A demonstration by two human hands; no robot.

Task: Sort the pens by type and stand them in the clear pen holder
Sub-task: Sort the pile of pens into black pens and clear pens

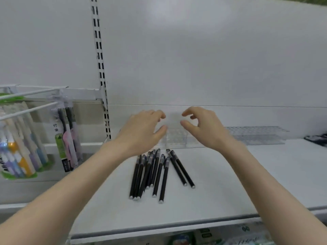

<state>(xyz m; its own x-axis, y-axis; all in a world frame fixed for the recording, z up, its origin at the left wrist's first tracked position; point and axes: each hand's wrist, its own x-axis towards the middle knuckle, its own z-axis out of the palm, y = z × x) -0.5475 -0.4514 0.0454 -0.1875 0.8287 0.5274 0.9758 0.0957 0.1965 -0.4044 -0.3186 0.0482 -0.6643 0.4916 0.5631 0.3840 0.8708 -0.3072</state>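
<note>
Head view shows your two hands raised on either side of the clear pen holder, which stands empty at the back of the white shelf, against the rear panel. Your left hand is on the holder's left side and your right hand on its right. On both hands the fingers are loosely curled, with the thumb held apart from them, and neither grips anything. Your thumbs are down near the holder's top edge, but you cannot tell from this angle whether they touch the clear plastic.

The black pens lie flat on the shelf just in front of the holder, on your side of it, with their silver ends pointing toward you. Most are bunched together and overlap. Two of them lie slightly apart on the right of the bunch, angled away from the others.

Right of the holder, along the same back edge, lie flat clear grid trays. Well to its left, past the slotted upright, packs of toothbrushes hang from white hooks.
</note>
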